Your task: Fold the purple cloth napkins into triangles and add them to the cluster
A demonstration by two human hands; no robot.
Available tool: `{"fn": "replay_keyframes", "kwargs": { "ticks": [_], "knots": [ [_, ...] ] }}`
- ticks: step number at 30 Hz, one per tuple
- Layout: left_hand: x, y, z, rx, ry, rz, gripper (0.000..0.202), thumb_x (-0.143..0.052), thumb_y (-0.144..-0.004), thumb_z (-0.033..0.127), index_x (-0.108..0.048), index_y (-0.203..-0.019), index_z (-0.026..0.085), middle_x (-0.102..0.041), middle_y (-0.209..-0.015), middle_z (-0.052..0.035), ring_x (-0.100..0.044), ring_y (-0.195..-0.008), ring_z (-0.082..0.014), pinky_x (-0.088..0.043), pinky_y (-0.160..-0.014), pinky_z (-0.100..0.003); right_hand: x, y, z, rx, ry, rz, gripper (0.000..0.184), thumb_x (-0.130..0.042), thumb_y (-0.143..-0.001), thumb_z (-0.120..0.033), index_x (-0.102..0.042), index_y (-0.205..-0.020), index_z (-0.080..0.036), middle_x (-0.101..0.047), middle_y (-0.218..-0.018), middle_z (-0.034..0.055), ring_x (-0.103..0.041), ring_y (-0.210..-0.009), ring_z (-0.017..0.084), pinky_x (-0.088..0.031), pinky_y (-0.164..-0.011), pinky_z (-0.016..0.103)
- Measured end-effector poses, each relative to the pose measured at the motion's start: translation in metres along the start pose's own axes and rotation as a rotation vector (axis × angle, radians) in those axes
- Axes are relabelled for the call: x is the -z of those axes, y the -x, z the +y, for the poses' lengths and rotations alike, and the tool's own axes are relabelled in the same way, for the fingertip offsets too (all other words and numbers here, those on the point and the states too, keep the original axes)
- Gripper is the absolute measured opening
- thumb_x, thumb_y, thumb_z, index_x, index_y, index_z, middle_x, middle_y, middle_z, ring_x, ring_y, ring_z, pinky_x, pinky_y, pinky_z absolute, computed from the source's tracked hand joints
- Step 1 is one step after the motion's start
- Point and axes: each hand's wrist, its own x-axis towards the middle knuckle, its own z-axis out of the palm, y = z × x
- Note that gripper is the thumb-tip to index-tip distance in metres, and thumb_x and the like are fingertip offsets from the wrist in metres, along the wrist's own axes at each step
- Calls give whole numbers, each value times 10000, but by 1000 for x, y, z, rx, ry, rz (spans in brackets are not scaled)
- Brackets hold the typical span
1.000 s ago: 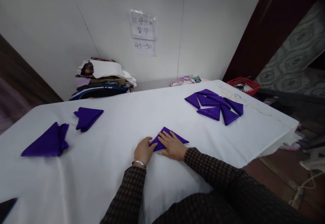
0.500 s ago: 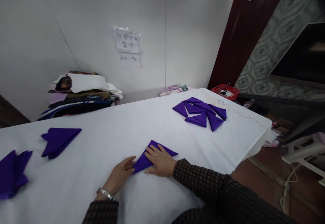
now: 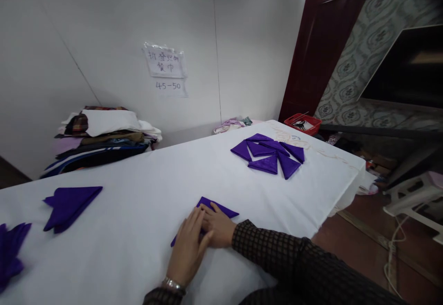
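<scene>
A purple cloth napkin [image 3: 221, 207], folded to a triangle, lies on the white-covered table in front of me. My left hand [image 3: 188, 242] rests flat over its left part, fingers stretched out and covering much of it. Beside it, my right hand [image 3: 218, 226] presses on the napkin's middle, its fingertips partly hidden behind the left hand. The napkin's right point and a small left corner show past the hands.
Several folded purple napkins [image 3: 265, 164] lie grouped at the right back. Two looser purple napkins, a nearer one [image 3: 10, 254] and a farther one [image 3: 71, 206], lie at left. Behind the table are a clothes pile [image 3: 110, 125] and a red basket [image 3: 313, 127].
My left hand has moved from the napkin's left corner onto its top, up against my right hand. My right hand stays on the napkin. The view has shifted slightly.
</scene>
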Motion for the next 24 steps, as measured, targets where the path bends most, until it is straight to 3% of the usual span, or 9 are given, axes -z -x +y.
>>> {"fn": "replay_keyframes", "kwargs": {
  "ticks": [2,4,10,19,22,24],
  "knots": [
    [-14,6,0,-87,-114,-41,659,-413,-848,504,-332,-1400,154,-401,-1438,-121,-354,-1327,-252,-302,-1074,-462,1,0,1,19,11,-8,642,-443,-905,-444,-257,-1435,-133,-304,-1477,139,-197,-1372,293,-198,-1079,547],
    [-21,14,-12,-80,-217,-64,707,-406,-847,523,-275,-1428,144,-386,-1444,-134,-336,-1337,-261,-299,-1065,-477,1,-1,1,14,11,-8,661,-432,-904,-493,-286,-1420,-108,-297,-1478,153,-216,-1365,294,-200,-1083,533],
    [-14,35,-46,27,-381,-130,683,-328,-865,538,-310,-1421,141,-351,-1463,-130,-269,-1366,-285,-244,-1070,-514,-1,-1,-2,-35,-21,18,711,-370,-889,-604,-329,-1402,-113,-323,-1469,140,-229,-1365,282,-163,-1103,509],
    [16,51,-48,252,-441,-238,653,-335,-847,483,-360,-1396,130,-360,-1456,-119,-274,-1365,-283,-221,-1070,-544,1,0,-1,-28,-55,4,743,-349,-884,-628,-311,-1413,-108,-302,-1478,143,-211,-1372,285,-142,-1107,514],
    [21,46,-43,341,-449,-183,606,-326,-860,447,-417,-1359,115,-373,-1445,-140,-305,-1347,-311,-272,-1033,-566,0,0,-2,-34,-51,10,738,-360,-882,-624,-317,-1411,-111,-303,-1479,139,-211,-1373,283,-146,-1107,514],
    [18,37,-35,308,-444,-97,601,-316,-875,441,-408,-1361,99,-376,-1441,-149,-305,-1347,-308,-271,-1039,-562,-2,0,-2,-41,-49,22,730,-364,-882,-620,-325,-1407,-114,-308,-1477,137,-214,-1372,283,-147,-1108,515]
  ]
}}
